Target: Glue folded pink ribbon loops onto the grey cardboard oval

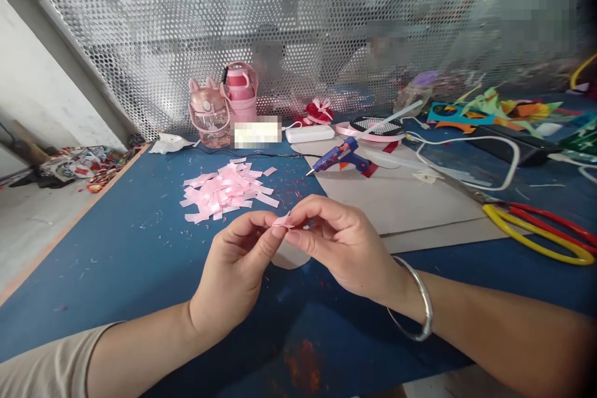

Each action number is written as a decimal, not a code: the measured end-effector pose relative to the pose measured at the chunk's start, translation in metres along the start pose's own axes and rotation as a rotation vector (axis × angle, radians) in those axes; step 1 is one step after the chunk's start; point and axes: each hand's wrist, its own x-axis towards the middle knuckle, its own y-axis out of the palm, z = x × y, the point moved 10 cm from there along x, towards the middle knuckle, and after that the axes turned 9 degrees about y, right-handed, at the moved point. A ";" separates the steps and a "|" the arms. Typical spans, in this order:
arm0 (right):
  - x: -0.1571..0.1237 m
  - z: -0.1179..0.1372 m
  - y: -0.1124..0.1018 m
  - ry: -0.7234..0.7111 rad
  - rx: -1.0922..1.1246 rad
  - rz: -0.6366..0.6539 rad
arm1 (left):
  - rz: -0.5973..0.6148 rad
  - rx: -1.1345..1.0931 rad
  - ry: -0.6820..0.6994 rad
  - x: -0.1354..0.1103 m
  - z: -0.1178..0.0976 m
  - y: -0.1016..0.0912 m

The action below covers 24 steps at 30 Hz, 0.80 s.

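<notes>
Between the fingertips of both hands is a small folded piece of pink ribbon. My left hand pinches one side of it with thumb and forefinger. From the other side my right hand, with a silver bangle at the wrist, pinches it too. Below the fingers a pale rounded piece lies on the blue table, partly covered by the hands. Just beyond my left hand is a loose pile of cut pink ribbon strips. A blue glue gun with a clear glue stick rests past my right hand.
Grey cardboard covers part of the blue table. Large scissors with red and yellow handles lie at the right, near a white cable. Pink bottles stand at the back before a perforated metal screen.
</notes>
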 end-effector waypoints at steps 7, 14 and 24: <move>-0.004 0.007 -0.002 -0.071 -0.062 -0.024 | -0.028 -0.063 -0.035 -0.002 0.004 -0.002; -0.003 -0.003 -0.001 0.059 -0.029 -0.004 | 0.020 0.060 0.149 -0.003 -0.013 0.000; -0.004 -0.012 0.007 0.158 0.134 0.091 | 0.152 0.420 0.476 -0.008 -0.037 0.004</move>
